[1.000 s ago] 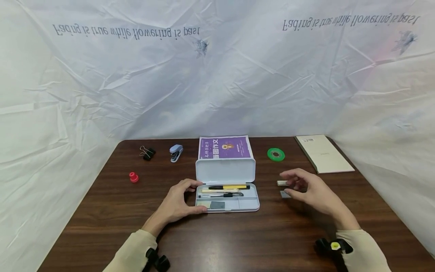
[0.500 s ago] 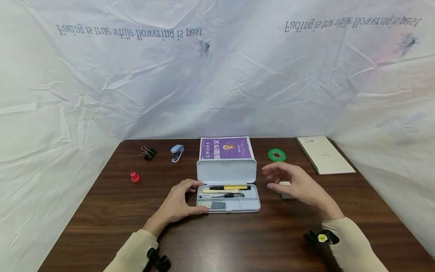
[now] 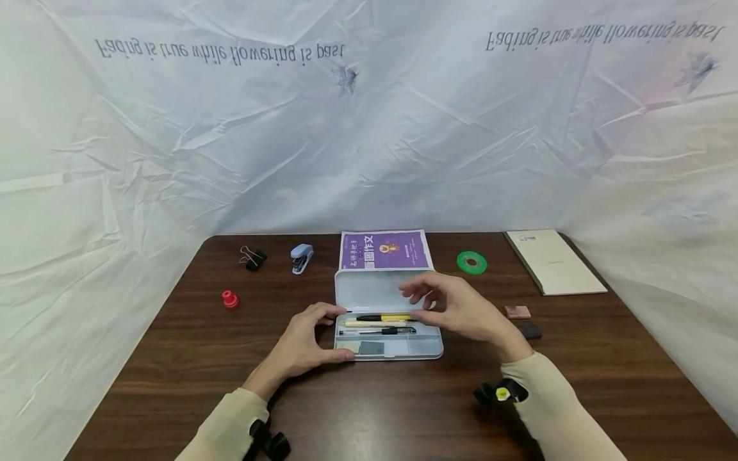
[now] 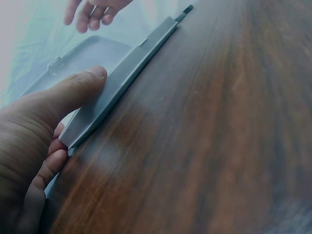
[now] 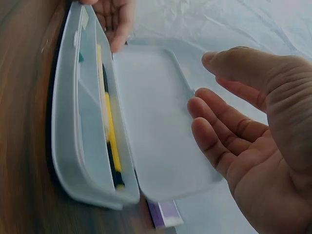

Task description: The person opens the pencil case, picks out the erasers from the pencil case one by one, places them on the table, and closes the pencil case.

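My left hand [image 3: 302, 342] grips the left end of an open white pencil case [image 3: 423, 347], thumb along its front edge and fingers behind. In the left wrist view the thumb [image 4: 80, 90] lies on the case's side. Inside are a yellow and black pen [image 3: 385, 317], a cream pen [image 3: 369, 324] and a clear pen with a black grip [image 3: 377, 331]. A pale square [image 3: 348, 346] and a grey-green one [image 3: 371, 347] lie in the front compartment. My right hand [image 3: 461, 310] hovers before the raised lid [image 3: 369, 289], fingers loosely bent, holding nothing.
A small pinkish block [image 3: 517, 312] and a dark block [image 3: 530, 331] lie right of the right wrist. Behind stand a purple book [image 3: 398, 250], green tape roll [image 3: 471, 262] and cream notebook [image 3: 555, 262]. Leftward are a stapler [image 3: 302, 258], binder clip [image 3: 253, 258] and red piece [image 3: 229, 299].
My right hand has moved left from beside the small blocks to over the pencil case's right side, uncovering parts of the blocks. The left hand stays on the case.
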Demonstrator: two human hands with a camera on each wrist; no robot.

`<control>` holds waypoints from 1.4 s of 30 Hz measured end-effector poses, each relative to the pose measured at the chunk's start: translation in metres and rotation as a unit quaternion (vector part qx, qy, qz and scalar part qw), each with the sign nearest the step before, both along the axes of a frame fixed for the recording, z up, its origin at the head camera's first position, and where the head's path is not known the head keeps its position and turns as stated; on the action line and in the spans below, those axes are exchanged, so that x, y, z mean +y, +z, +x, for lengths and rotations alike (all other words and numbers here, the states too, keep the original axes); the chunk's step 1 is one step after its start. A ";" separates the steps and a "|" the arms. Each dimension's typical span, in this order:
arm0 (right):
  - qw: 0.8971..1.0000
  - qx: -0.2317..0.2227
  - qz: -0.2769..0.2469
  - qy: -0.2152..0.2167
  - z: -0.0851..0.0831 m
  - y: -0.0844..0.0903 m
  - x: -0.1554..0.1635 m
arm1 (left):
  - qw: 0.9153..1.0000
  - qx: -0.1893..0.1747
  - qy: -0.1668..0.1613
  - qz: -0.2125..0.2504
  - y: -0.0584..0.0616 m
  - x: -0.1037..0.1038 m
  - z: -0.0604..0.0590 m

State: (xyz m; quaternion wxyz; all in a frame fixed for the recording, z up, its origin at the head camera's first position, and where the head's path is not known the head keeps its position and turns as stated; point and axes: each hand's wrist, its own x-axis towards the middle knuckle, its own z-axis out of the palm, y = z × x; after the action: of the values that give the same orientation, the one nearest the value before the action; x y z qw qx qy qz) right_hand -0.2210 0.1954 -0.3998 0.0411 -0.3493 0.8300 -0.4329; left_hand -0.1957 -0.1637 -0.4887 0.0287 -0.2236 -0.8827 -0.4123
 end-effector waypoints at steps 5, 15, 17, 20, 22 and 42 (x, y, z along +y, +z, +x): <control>1.000 0.006 0.006 0.023 -0.003 0.000 -0.018 | 1.000 -0.003 0.001 0.002 0.002 0.000 0.000; 0.996 -0.008 0.030 0.087 -0.006 -0.014 -0.045 | 1.000 0.001 -0.007 0.007 0.002 0.001 0.000; 0.995 -0.020 0.034 0.092 -0.005 -0.017 -0.047 | 1.000 0.000 -0.007 0.007 0.002 0.001 0.000; 0.994 -0.024 0.042 0.100 -0.005 -0.022 -0.051 | 1.000 -0.001 -0.006 0.006 0.002 0.001 0.000; 0.993 -0.015 0.054 0.102 -0.005 -0.025 -0.053 | 1.000 -0.002 -0.006 0.007 0.002 0.000 0.000; 0.976 0.044 0.185 0.107 -0.002 -0.036 -0.064 | 1.000 0.001 -0.009 0.006 0.002 -0.001 0.000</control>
State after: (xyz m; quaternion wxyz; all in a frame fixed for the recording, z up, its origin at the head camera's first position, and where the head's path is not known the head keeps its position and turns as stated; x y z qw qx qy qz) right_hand -0.2228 0.1316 -0.4359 0.1147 -0.4414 0.8543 -0.2493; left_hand -0.1962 -0.1643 -0.4869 0.0277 -0.2318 -0.8782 -0.4175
